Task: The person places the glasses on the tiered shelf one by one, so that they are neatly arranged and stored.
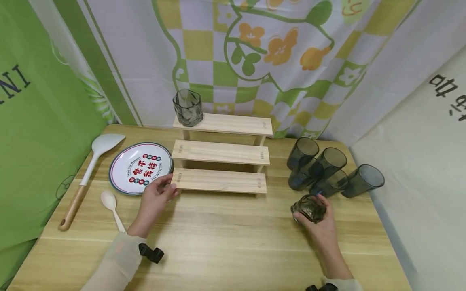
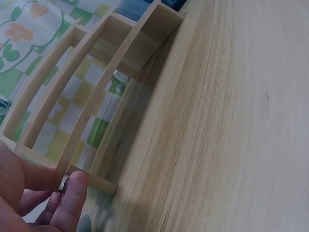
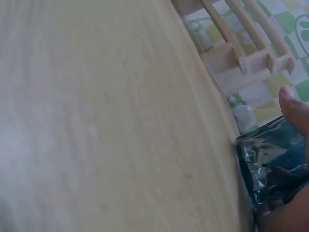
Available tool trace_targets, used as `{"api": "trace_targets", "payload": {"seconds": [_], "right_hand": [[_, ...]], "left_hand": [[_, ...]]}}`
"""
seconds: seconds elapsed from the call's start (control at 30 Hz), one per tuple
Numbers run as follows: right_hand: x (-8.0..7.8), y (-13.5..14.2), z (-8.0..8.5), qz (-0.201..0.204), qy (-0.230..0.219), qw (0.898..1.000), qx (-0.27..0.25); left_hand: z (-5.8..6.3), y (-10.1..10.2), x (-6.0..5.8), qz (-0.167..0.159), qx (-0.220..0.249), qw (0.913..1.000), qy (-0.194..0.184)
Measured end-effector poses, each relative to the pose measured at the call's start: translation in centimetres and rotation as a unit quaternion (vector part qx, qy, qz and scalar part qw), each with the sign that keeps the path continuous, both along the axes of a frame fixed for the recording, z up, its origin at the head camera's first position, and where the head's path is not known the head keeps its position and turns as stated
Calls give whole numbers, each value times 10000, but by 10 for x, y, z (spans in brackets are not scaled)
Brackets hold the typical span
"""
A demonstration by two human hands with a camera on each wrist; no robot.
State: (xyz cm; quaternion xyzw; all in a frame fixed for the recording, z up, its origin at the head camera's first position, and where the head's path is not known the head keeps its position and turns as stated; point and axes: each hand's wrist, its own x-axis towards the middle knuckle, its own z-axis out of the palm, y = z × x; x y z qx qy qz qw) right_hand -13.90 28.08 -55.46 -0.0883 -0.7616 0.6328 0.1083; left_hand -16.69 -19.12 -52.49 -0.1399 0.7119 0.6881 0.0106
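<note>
A three-step wooden rack [image 1: 220, 180] stands mid-table. My left hand [image 1: 156, 199] pinches the left end of its lowest shelf; the left wrist view shows the thumb and fingertips at the board's edge [image 2: 89, 108]. On the right, my right hand [image 1: 323, 228] grips a faceted dark drinking glass [image 1: 308, 207], thumb on one side and fingers on the other. In the right wrist view this glass [image 3: 275, 157] sits low by the tabletop, its far side hidden by the hand. Another faceted grey glass [image 1: 188, 109] stands upright on the top shelf's left end.
Several smooth dark glasses [image 1: 364, 182] cluster behind my right hand. Left of the rack lie a white plate [image 1: 123, 161] with red lettering, a white turner [image 1: 89, 169] with a wooden handle and a pale spoon [image 1: 109, 200]. A patterned curtain [image 1: 198, 44] hangs behind the table.
</note>
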Motion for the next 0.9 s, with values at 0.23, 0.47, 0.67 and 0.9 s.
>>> {"api": "trace_targets", "payload": {"seconds": [0.23, 0.47, 0.67, 0.9], "right_hand": [[-6, -7, -7, -107, -7, 9998, -193], [-6, -8, -4, -93, -284, 9995, 50], [-7, -11, 13, 114, -336, 9988, 345], [-24, -34, 57, 1044, 219, 9907, 849]], "left_hand": [[-1, -2, 0, -26, -8, 10000, -29], [-1, -1, -1, -30, 39, 10000, -4], [-2, 0, -1, -28, 66, 10000, 33], [-3, -2, -2, -69, 89, 9999, 38]]}}
